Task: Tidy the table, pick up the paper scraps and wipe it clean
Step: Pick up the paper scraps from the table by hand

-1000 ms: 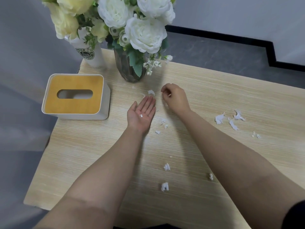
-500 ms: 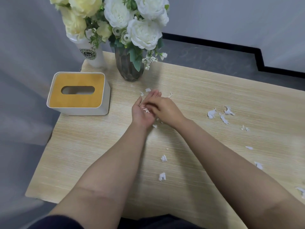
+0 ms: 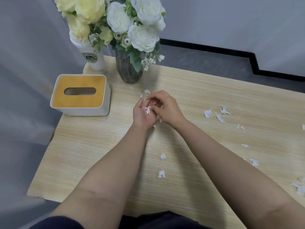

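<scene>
White paper scraps (image 3: 220,114) lie scattered over the pale wood worktop (image 3: 214,90). Left hand (image 3: 143,114) lies palm up, fingers relaxed, cradling a few scraps. Right hand (image 3: 165,108) pinches one scrap over that palm, near the tissue box (image 3: 80,95).

White paper scraps (image 3: 208,112) strewn on table (image 3: 214,90); few in left palm (image 3: 143,114).

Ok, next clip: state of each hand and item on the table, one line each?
left hand: palm up, open, cupping collected scraps.
right hand: fingers curled over the left palm, at the scraps; grip unclear.
loose scraps: scattered on the table, not yet picked up.
tissue box: upright, no tissue showing at the slot.
vase: upright, holding flowers.
cup: upright.
</scene>
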